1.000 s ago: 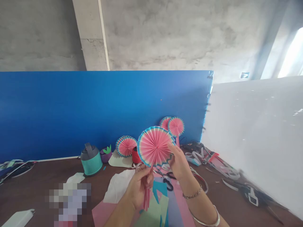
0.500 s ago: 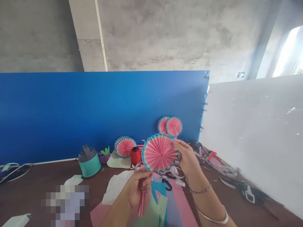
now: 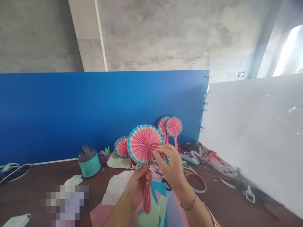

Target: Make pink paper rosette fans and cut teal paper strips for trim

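Observation:
I hold up a round pleated paper fan, pink with a blue and white rim, above the brown table. My left hand is closed round its pink folded handle, which hangs down below my fist. My right hand pinches the fan's right lower edge with thumb and fingertips. Two finished fans lean against the blue board behind, and another fan lies at the board's foot to the left.
Coloured paper sheets and scissors lie under my hands. A teal pot with a grey lid stands at the left, white paper beside it. Paper strips and tape scraps litter the right side by a white panel.
The fan has swung left and upright, its handle now hanging straight. My right hand slid from the fan's upper right edge down to its lower right edge. The red spool is now hidden behind it.

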Demonstrator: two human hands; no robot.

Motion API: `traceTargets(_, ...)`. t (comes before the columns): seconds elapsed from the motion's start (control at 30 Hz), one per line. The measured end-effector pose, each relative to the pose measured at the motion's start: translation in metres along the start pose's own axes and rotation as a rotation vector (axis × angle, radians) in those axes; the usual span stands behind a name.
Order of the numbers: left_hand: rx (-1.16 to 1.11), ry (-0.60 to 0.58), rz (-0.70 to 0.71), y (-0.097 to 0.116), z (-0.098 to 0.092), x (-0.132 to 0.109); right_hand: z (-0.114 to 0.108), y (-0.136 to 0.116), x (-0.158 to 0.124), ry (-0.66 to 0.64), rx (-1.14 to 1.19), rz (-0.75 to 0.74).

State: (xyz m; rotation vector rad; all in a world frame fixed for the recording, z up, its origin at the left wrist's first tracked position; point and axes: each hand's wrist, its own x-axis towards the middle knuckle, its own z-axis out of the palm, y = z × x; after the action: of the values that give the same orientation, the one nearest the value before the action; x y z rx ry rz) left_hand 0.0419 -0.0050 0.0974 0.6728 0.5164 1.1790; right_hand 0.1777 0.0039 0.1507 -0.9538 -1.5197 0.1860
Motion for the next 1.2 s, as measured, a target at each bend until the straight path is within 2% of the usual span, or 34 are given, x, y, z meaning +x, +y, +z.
traceTargets(0.13, 0.038, 0.017, 0.023, -0.002, 0.001, -0.001, 0.009, -0.005, -0.008, -0.071, -0.125, -0.019)
traceTargets(0.33, 0.087, 0.046, 0.035, -0.002, 0.004, 0.000, 0.010, -0.007, -0.009, -0.020, -0.196, 0.000)
traceTargets(0.57, 0.264, 0.057, 0.166, -0.002, 0.004, -0.002, 0.011, -0.009, -0.007, 0.029, -0.063, 0.134)
traceTargets(0.73, 0.368, 0.091, 0.152, 0.000, 0.004, -0.005, 0.009, -0.013, -0.006, 0.016, 0.113, 0.230)
traceTargets(0.9, 0.408, 0.109, 0.164, -0.001, 0.005, -0.006, 0.008, -0.015, -0.005, 0.039, 0.145, 0.242)
traceTargets(1.2, 0.386, 0.098, 0.191, 0.002, 0.007, -0.005, 0.012, -0.011, -0.008, 0.056, 0.151, 0.163)
